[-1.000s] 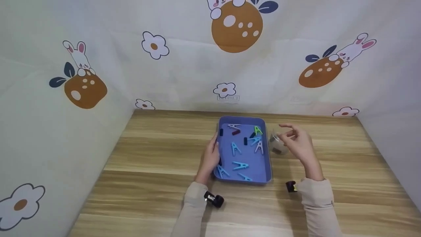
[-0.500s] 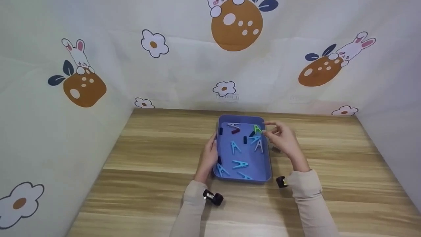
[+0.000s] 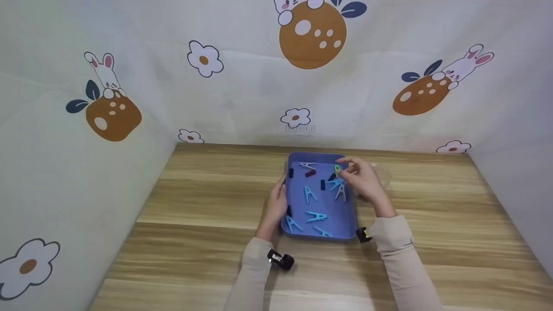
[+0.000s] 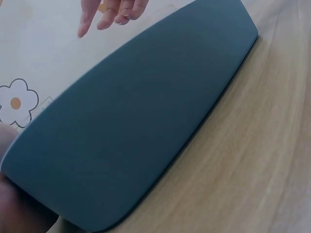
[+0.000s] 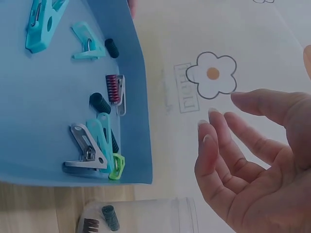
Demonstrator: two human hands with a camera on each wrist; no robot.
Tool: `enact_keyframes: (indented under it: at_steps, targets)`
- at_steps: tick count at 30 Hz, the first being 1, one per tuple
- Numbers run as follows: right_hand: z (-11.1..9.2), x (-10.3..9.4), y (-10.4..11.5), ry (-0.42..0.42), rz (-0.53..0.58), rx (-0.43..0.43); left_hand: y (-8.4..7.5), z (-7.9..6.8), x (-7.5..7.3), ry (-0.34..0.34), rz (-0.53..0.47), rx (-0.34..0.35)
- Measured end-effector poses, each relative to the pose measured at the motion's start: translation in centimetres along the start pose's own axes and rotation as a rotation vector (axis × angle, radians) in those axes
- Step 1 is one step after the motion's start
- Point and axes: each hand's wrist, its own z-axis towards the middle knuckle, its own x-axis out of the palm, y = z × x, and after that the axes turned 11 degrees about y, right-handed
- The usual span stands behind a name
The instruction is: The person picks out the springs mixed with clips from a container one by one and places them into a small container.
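My left hand (image 3: 275, 207) grips the left side of a blue plastic tray (image 3: 339, 222); the tray's outer wall (image 4: 131, 107) fills much of the left wrist view. Over the tray's right rim hangs my right hand (image 3: 365, 181), thumb and fingers (image 5: 243, 160) apart and loosely bent, nothing between them. Nearest to it in the head view is a green clothespin (image 3: 338, 168). Blue clothespins (image 3: 316, 216) and pale ones (image 5: 86, 148) lie scattered inside the tray, among dark ribbed cylinders (image 5: 100, 103) and a red ribbed one (image 5: 112, 88).
A clear plastic jar (image 5: 163, 213) sits right of the tray, partly behind my right hand in the head view; dark ribbed cylinders (image 5: 111, 218) are inside it. The wooden table (image 3: 207, 194) meets a printed cloth backdrop (image 3: 242, 95) at the back.
My right hand has moved left from the jar to above the tray's right rim. The left hand and the tray have stayed put.
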Motion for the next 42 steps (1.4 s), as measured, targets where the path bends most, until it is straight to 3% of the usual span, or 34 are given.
enact_keyframes:
  at_steps: [13,23,42]
  targets:
    - [1.9,1.6,-0.7,0.029,0.062,0.042,-0.2,-0.3,-0.2,-0.011,0.032,-0.004]
    - [3.0,2.5,-2.0,0.073,0.071,0.163,0.2,-0.1,0.1,-0.012,-0.023,0.017]
    - [4.2,3.6,-3.0,0.135,0.072,0.229,-0.1,-0.2,-0.1,-0.016,0.019,-0.037]
